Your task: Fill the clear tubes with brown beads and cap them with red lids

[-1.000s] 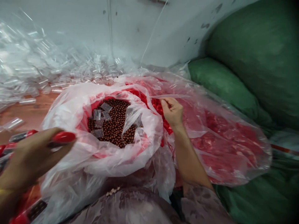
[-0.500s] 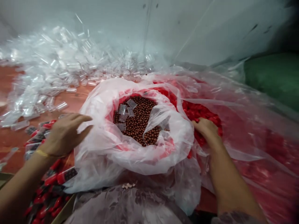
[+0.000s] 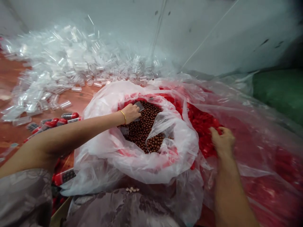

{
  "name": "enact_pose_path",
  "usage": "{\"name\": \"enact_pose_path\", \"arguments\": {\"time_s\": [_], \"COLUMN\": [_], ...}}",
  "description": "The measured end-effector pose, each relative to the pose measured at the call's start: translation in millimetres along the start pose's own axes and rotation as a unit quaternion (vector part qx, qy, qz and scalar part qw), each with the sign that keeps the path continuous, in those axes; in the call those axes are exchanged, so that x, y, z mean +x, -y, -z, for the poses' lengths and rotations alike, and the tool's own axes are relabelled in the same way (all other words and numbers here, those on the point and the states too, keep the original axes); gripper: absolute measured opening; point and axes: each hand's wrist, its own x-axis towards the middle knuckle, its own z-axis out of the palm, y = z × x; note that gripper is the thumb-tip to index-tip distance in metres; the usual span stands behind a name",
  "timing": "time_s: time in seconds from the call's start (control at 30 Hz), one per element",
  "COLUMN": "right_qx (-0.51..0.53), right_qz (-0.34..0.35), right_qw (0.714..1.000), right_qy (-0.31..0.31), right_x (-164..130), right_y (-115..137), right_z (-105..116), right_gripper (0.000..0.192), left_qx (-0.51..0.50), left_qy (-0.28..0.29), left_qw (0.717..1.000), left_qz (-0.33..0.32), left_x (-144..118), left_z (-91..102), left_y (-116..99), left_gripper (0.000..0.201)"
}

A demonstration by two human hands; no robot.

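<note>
Both hands curl shut: left hand (image 3: pixel 131 112) pinching a clear tube (image 3: pixel 139 106) over brown beads (image 3: pixel 144 127), right hand (image 3: pixel 222 141) on red caps (image 3: pixel 203 121).

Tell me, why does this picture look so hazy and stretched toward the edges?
Head view: the wide lens bends the wall lines and smears the corners; the pile of clear tubes glares white and blurs together; the brown beads near the left hand are sharpest; the right hand among the red caps looks soft.
</note>
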Motion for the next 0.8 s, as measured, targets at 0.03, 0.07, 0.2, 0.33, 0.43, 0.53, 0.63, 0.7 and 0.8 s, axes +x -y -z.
{"name": "enact_pose_path", "arguments": {"time_s": [0.03, 0.07, 0.2, 0.33, 0.43, 0.53, 0.63, 0.7, 0.8], "right_qx": [0.024, 0.063, 0.292, 0.378, 0.426, 0.47, 0.5, 0.516, 0.535], "right_qz": [-0.032, -0.073, -0.219, -0.22, -0.245, -0.307, -0.346, -0.349, -0.328], "right_qw": [0.999, 0.995, 0.926, 0.892, 0.865, 0.825, 0.792, 0.782, 0.778], "right_qy": [-0.02, -0.036, -0.099, -0.117, -0.099, -0.068, -0.042, -0.023, 0.004], "right_x": [-1, -2, -11, -20, -23, -23, -24, -27, -34], "right_y": [4, 11, 57, 104, 126, 141, 149, 153, 158], "right_z": [3, 6, 25, 41, 47, 53, 58, 60, 56], "right_gripper": [0.019, 0.019, 0.025, 0.026, 0.02, 0.017, 0.02, 0.022, 0.025], "left_qx": [0.007, 0.013, 0.001, -0.107, -0.234, -0.307, -0.377, -0.441, -0.533], "left_qy": [-0.001, 0.0, 0.036, 0.123, 0.17, 0.176, 0.14, 0.108, 0.056], "left_qw": [1.0, 1.0, 0.998, 0.985, 0.945, 0.911, 0.882, 0.853, 0.804], "left_qz": [-0.012, -0.027, -0.046, 0.054, 0.154, 0.213, 0.244, 0.259, 0.257], "left_x": [1, 3, 2, -2, 7, 28, 46, 52, 53], "left_z": [-2.4, -4.6, -3.9, 11.5, 14.4, 2.7, -12.5, -18.7, -19.8], "left_y": [0, -1, -9, -26, -40, -46, -44, -41, -36], "left_gripper": [0.025, 0.025, 0.024, 0.035, 0.023, 0.013, 0.016, 0.019, 0.019]}}
